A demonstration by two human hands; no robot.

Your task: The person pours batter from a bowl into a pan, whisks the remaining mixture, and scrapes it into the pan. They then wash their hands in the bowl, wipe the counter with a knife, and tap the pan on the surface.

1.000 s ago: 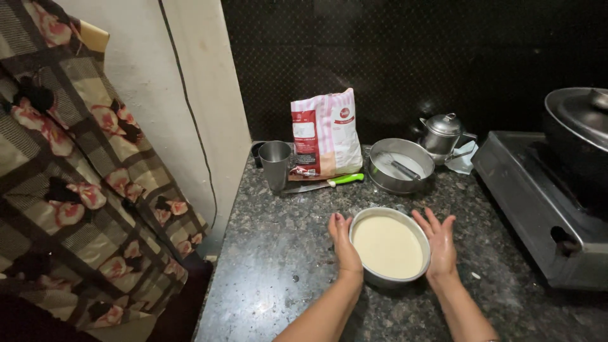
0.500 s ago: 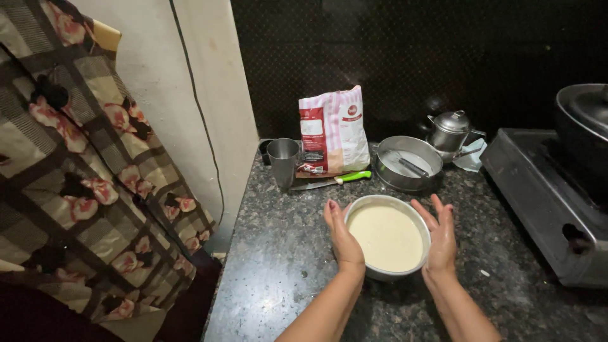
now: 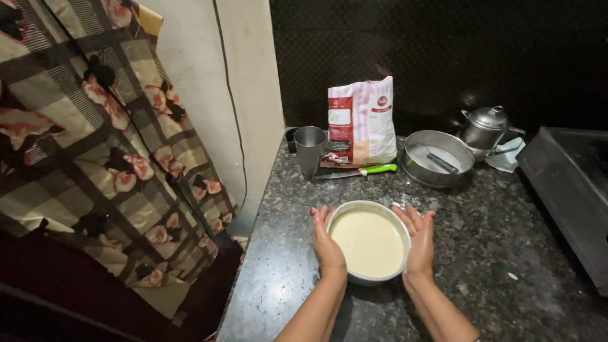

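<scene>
My left hand and my right hand are both flat and open, fingers straight and pointing away from me, one on each side of a round white bowl. The palms face each other across it. The left one lies against the bowl's rim; the right one is just beside the rim, and I cannot tell whether it touches. Neither hand is closed around anything.

The bowl sits on the dark speckled counter, close to its near edge, and is filled almost to the top with a smooth pale cream batter.

Behind the bowl, against the dark wall, stands a pink and white bag. A metal cup stands just left of the bag. In front of the bag lies a knife with a green handle. To the right of it is a round metal pan with a utensil lying inside, and past that a small metal kettle with a lid. A stove takes up the counter's right end. A flowered, checked curtain hangs at the left.
</scene>
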